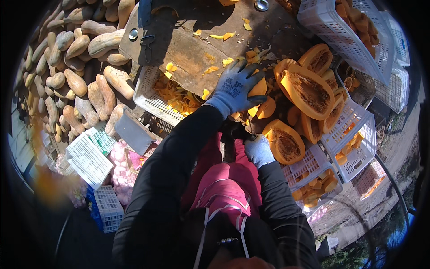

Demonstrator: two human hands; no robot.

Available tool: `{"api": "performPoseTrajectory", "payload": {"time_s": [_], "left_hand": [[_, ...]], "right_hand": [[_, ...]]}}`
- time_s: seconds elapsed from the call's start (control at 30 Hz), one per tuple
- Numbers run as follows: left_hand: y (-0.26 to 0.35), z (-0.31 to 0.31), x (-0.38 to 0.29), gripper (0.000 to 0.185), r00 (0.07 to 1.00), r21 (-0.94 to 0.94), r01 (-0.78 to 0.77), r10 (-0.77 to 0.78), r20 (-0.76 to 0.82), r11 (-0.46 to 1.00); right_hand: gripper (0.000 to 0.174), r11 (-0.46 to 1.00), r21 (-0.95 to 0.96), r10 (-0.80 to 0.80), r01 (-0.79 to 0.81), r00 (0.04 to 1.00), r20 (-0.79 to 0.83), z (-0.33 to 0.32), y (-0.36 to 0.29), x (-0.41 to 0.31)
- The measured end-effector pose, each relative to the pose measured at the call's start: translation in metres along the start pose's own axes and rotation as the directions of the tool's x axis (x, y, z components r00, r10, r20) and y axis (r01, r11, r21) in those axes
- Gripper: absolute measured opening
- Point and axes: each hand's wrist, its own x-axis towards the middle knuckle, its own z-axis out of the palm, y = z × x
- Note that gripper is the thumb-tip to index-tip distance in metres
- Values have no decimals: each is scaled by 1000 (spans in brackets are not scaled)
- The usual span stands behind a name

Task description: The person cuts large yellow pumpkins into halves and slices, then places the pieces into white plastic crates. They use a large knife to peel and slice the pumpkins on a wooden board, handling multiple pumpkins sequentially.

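Note:
My left hand (235, 88), in a grey-blue work glove with dark fingertips, lies spread over a piece of orange pumpkin (258, 86) on the worn wooden board (188, 69). Below and to the right, my right hand (259, 150), also gloved, is closed around what looks like a knife; its thin blade (249, 123), seen nearly edge-on, points up towards the cut pieces. A smaller pumpkin piece (266, 108) lies just beneath my left hand. Right beside my right hand is a halved pumpkin (284, 142) with its seed cavity showing; more halves (307, 90) are stacked beyond it.
Whole pumpkins (77, 82) are heaped at the left. A white crate (158, 112) under the board holds peelings. A peeler (147, 47) lies at the board's left edge. Plastic crates (356, 40) with pumpkin chunks stand at the right. Mesh bags of garlic (119, 168) stand lower left.

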Motion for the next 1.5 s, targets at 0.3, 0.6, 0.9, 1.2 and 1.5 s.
{"api": "performPoseTrajectory", "payload": {"time_s": [0.3, 0.6, 0.9, 1.2, 1.5], "left_hand": [[-2, 5, 0, 79, 1000, -37, -24, 24, -9, 999], [-3, 3, 0, 76, 989, -52, -76, 69, -130, 996], [4, 4, 7, 72, 991, -36, -86, 81, -109, 996], [1, -8, -16, 62, 977, -283, 13, -72, -200, 959], [-53, 40, -99, 56, 802, -850, 150, -565, -194, 506]], "right_hand": [[35, 890, -456, 45, 33, 986, 158, 41, 8, 125], [42, 959, -273, -81, 71, 996, -28, 103, 75, 194], [41, 991, -67, 112, -113, 994, -5, 117, 114, 159], [29, 968, 194, 142, -158, 985, 94, 120, 167, -11], [30, 958, 78, -287, 276, 929, 233, 154, 76, 16]]}}
